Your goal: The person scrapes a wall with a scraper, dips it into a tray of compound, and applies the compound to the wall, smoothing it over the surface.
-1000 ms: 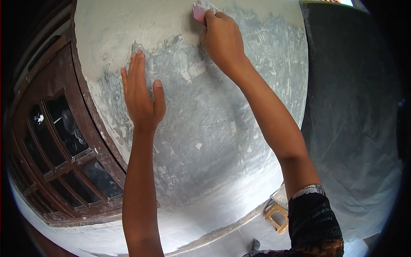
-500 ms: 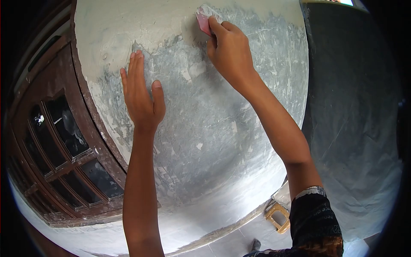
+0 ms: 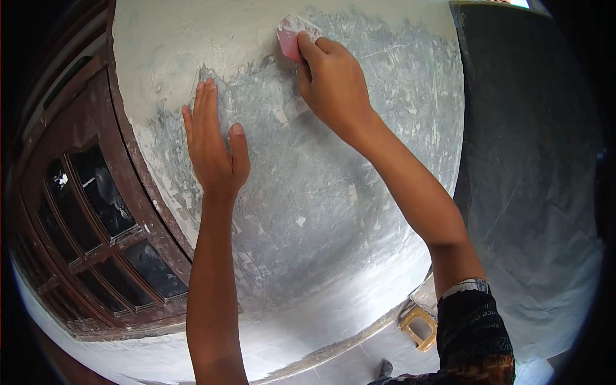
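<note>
The right hand (image 3: 337,83) pinches a pink scraper (image 3: 289,46) against the wall's (image 3: 308,205) far part; the left hand (image 3: 217,154) rests apart, fingers extended. The scraper looks light, fairly stiff, perhaps slippery where smeared; its near edge seems the best hold.

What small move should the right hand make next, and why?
Probably a short stroke of the pink scraper along the ragged edge of the pale coating: the right hand already grips the scraper near that edge, where the coating gives way to the mottled grey wall.
</note>
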Motion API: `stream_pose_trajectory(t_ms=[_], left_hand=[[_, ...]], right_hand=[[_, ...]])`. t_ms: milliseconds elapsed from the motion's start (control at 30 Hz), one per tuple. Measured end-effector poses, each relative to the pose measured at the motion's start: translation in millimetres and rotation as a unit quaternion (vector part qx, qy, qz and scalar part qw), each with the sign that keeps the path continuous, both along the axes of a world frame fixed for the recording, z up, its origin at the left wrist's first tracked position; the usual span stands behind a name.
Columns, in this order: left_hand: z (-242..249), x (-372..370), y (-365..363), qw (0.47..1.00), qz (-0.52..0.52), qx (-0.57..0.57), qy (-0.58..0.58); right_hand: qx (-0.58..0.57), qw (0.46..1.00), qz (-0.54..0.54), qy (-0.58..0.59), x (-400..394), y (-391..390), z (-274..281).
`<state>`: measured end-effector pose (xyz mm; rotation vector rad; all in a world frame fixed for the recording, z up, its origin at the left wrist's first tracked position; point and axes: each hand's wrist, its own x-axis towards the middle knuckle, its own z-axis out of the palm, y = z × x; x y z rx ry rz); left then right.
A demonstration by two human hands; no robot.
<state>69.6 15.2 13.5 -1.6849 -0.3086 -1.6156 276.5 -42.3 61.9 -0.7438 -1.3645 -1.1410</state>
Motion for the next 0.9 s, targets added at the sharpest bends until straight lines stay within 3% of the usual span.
stream_pose_trajectory(t_ms=[133, 233, 367, 433, 567, 700, 800, 900], left_hand=[[1, -1, 3, 1.000, 0.003, 0.010, 0.003], [1, -1, 2, 1.000, -0.006, 0.014, -0.003], [1, 0, 2, 0.999, -0.026, 0.014, -0.015], [1, -1, 2, 1.000, -0.025, 0.008, -0.016], [0, 0, 1, 1.000, -0.014, 0.003, -0.013], [0, 2, -2, 0.999, -0.029, 0.006, -0.025], [-1, 0, -3, 0.997, -0.062, 0.005, -0.044], [2, 0, -1, 0.996, -0.073, 0.005, -0.053]], right_hand=[[0.029, 0.998, -0.057, 0.010, 17, 31, 36], [0.025, 0.997, -0.062, -0.037, -7, 39, -6], [-0.019, 0.998, 0.015, -0.062, -27, 12, -57], [-0.028, 0.996, 0.044, -0.066, -20, -3, -43], [0.010, 0.998, -0.064, 0.005, 7, 18, 23], [0.040, 0.994, -0.102, -0.023, -12, 42, 6], [0.038, 0.994, -0.055, -0.085, -36, 25, -44], [0.019, 0.993, 0.025, -0.112, -27, 11, -46]])
